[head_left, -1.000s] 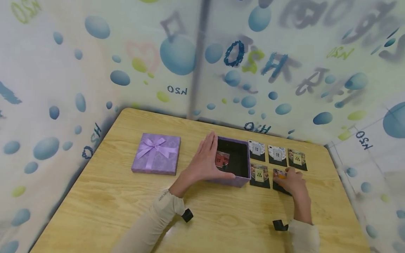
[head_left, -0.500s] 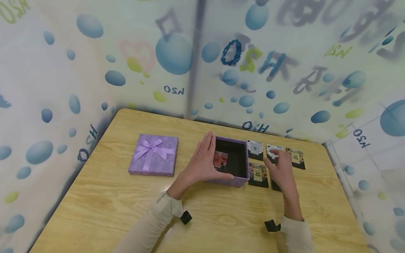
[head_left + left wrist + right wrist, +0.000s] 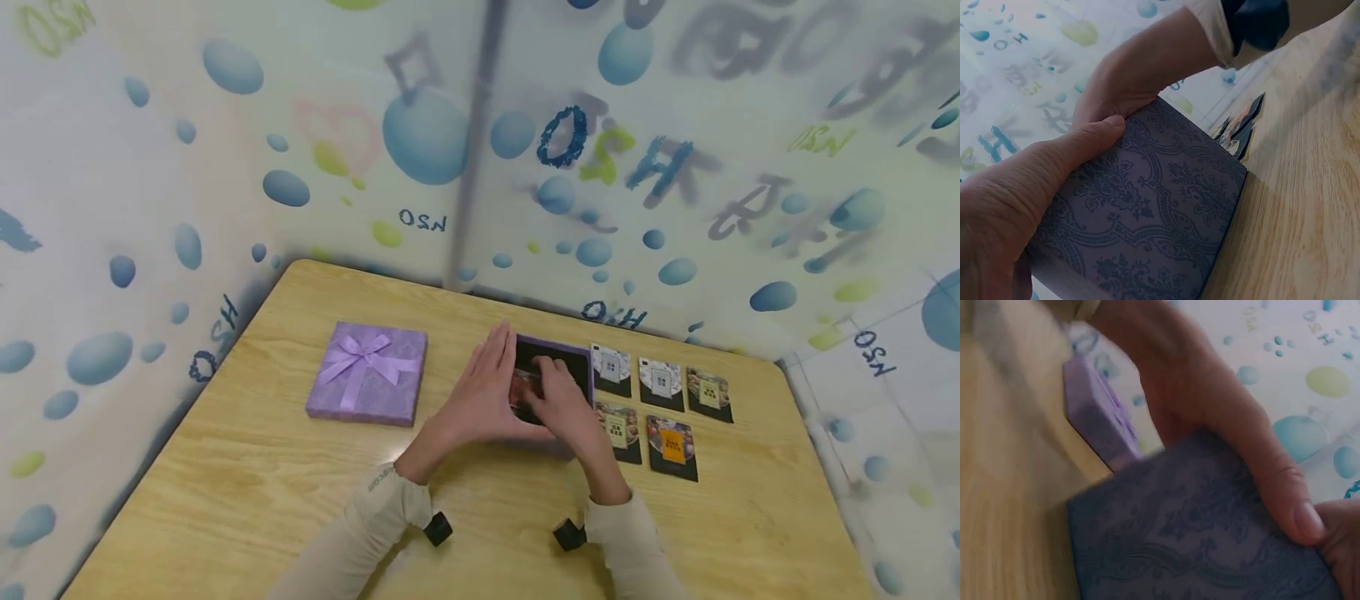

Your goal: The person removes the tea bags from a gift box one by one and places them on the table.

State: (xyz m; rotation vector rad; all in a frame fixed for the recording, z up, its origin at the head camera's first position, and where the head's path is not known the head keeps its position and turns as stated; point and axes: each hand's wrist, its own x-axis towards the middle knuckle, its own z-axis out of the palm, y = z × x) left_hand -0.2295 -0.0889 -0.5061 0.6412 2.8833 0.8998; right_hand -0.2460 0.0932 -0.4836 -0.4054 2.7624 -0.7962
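A purple patterned gift box (image 3: 591,380) with a black inside stands without its lid at mid-table. My left hand (image 3: 480,400) holds it at the near left corner, fingers along the left side and thumb (image 3: 1100,134) across the patterned front wall. My right hand (image 3: 562,400) reaches down into the box, its thumb and fingers apart over a reddish flat packet (image 3: 522,385) that they partly cover. In the left wrist view, the front wall hides the right fingertips. Right of the box lies a packet with an orange label (image 3: 672,446), with nobody touching it.
A purple lid with a ribbon bow (image 3: 367,375) lies to the left. Three packets, including one with a yellowish label (image 3: 708,394), form a back row right of the box; another packet (image 3: 618,432) lies in front, partly behind my right forearm. A printed wall borders the wooden table (image 3: 247,467).
My right hand has let go of the orange-labelled packet on the table and swung left into the box. My left hand has stayed at the box's corner.
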